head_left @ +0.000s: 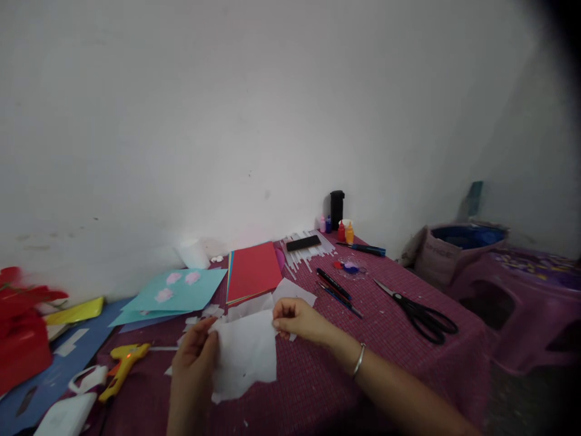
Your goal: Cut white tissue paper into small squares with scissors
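A white sheet of paper (247,354) with uneven edges is held up between my two hands. My left hand (196,351) pinches its left edge between thumb and fingers. At the upper right corner, my right hand (293,321) grips the paper with thumb and fingertips; a silver bangle is on that wrist. Behind the held sheet lie more white paper pieces (297,292) on the table, partly hidden by it. Small white scraps (211,311) are scattered just beyond my left hand.
A yellow glue gun (123,368) lies at left, near a blue card with pink flowers (206,284). Red sheets (255,272), a black phone (303,243), white sticks, pens (334,283) and black-handled scissors (420,315) lie beyond and right. Paint bottles (349,234) stand by the wall; a purple stool (521,309) is at right.
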`<move>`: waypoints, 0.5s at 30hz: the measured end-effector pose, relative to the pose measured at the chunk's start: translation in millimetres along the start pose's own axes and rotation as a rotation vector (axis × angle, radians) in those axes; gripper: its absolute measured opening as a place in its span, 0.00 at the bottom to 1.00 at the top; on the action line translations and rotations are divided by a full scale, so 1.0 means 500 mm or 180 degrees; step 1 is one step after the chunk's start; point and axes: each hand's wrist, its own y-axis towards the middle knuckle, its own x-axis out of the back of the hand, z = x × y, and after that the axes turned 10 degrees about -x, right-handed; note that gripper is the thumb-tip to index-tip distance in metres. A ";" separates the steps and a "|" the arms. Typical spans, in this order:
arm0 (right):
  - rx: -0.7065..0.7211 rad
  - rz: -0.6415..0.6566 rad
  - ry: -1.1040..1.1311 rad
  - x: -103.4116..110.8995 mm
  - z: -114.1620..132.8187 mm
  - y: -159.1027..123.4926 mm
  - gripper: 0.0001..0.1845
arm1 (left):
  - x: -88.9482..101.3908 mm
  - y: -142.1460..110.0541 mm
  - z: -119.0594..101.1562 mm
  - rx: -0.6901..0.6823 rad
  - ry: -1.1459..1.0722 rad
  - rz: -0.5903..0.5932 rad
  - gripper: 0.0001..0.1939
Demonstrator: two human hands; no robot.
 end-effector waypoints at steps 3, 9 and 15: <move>-0.0045 -0.0063 -0.0041 0.001 -0.007 0.004 0.13 | -0.014 0.020 0.006 0.0099 0.0102 0.0194 0.23; -0.0286 -0.0028 0.0261 0.004 -0.040 0.025 0.21 | -0.049 0.056 0.032 0.0054 0.0001 0.0355 0.20; -0.0642 0.0236 0.0515 -0.008 -0.080 0.049 0.25 | -0.072 0.092 0.057 -0.0219 0.0067 0.0491 0.15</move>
